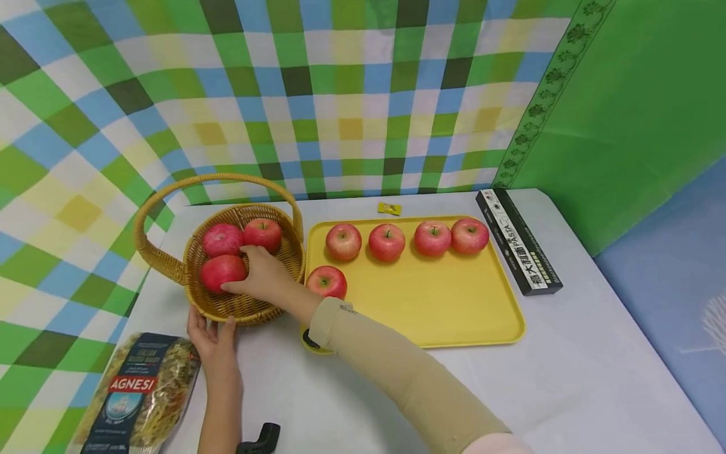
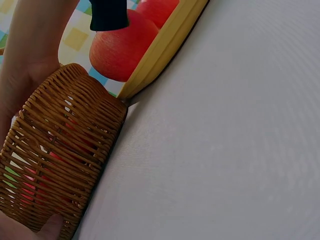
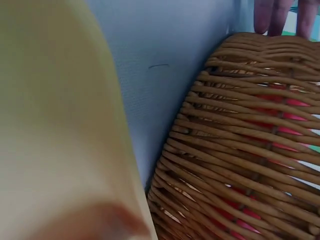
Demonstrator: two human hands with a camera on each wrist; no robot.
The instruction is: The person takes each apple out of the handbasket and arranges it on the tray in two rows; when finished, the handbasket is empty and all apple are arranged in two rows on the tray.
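Note:
My right hand [image 1: 263,275] reaches into a brown wicker basket [image 1: 292,258] and grips a red apple [image 1: 220,272], its thumb and fingers on the near right side of the fruit. Two more apples lie behind it, a darker pink one [image 1: 222,240] and a lighter red one [image 1: 263,234]. Against the basket's near outer wall rests my left hand [image 1: 212,343], fingers extended. The left wrist view shows its thumb [image 2: 52,227] on the weave. In the right wrist view, left fingers [image 3: 277,15] appear at the basket's edge.
A yellow tray [image 1: 431,309] with several apples in it [image 1: 387,243] stands right of the basket. A black pasta box [image 1: 520,243] lies beyond the tray's right side. A small yellow packet [image 1: 389,209] sits behind it. A bag of AGNESI pasta [image 1: 136,397] lies front left.

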